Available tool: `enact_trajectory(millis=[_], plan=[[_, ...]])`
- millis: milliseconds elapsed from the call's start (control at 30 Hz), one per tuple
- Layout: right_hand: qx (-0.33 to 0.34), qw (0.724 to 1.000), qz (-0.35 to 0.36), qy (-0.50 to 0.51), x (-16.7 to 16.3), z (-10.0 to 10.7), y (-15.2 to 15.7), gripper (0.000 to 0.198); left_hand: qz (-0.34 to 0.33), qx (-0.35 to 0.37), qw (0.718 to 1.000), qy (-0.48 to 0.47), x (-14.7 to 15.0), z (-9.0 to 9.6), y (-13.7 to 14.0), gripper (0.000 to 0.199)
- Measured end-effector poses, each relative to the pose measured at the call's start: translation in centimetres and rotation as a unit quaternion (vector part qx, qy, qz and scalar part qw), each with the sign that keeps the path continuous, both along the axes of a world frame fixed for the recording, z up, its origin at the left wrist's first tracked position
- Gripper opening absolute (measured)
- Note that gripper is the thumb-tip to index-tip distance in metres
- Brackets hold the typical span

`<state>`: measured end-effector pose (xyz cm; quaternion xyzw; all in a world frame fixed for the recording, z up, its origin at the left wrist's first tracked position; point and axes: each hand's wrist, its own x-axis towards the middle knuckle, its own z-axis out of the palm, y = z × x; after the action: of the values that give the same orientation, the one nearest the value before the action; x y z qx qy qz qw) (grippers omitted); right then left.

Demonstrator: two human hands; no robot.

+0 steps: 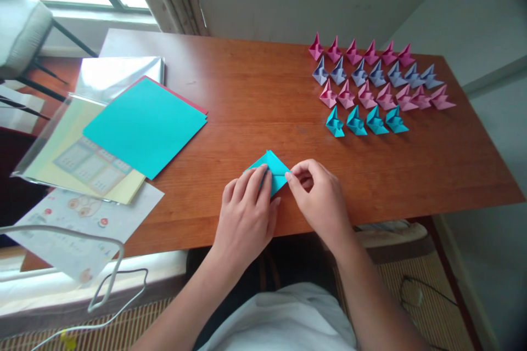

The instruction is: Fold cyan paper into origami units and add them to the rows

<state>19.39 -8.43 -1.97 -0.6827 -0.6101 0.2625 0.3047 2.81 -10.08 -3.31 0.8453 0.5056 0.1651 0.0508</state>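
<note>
A turquoise sheet of origami paper (278,167), folded into a small diamond with creases and flaps, lies on the table near its front edge. My left hand (248,205) rests flat over the left part of the paper, fingers stretched out and covering that side. At the paper's right corner, my right hand (317,189) pinches the tip between thumb and forefinger. Farther back on the right stand several finished folded paper figures, with a turquoise row (356,120) nearest, then a pink row (366,95), a lilac row (376,73) and a magenta row (353,52).
On the left, turquoise paper sheets (146,126) lie over a clear packet of pale yellow paper (93,159). A printed white sheet (135,214) overhangs the front edge of the wooden table (247,88). A grey cable (111,241) crosses the lower left; a chair (24,27) stands beyond.
</note>
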Motion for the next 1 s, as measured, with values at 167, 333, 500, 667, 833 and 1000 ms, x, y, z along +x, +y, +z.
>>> enact_trajectory(millis=[167,333,500,667,833,1000], plan=[[0.047,0.980,0.022,0.193,-1.6,0.1,-1.1,0.009,0.018,-0.049,0.986,-0.158,-0.3,0.5,0.2,0.044],[0.161,0.971,0.139,0.105,-1.6,0.7,-1.6,0.028,0.058,-0.254,0.829,-0.495,-1.1,1.7,0.2,0.040],[0.222,0.943,0.247,0.022,-0.5,0.5,-1.7,0.038,0.129,-0.362,0.643,-0.662,-1.4,2.0,0.8,0.030],[0.220,0.927,0.304,0.015,0.7,0.3,-1.8,0.047,0.183,-0.320,0.684,-0.630,-1.4,2.0,1.6,0.019],[0.119,0.975,0.093,0.163,1.1,-0.2,-1.7,0.035,0.165,-0.319,0.700,-0.617,-1.1,1.9,1.7,0.019],[0.029,0.981,0.054,0.183,1.1,-0.6,-0.5,0.011,0.130,-0.241,0.819,-0.503,-1.0,1.6,1.5,0.012]])
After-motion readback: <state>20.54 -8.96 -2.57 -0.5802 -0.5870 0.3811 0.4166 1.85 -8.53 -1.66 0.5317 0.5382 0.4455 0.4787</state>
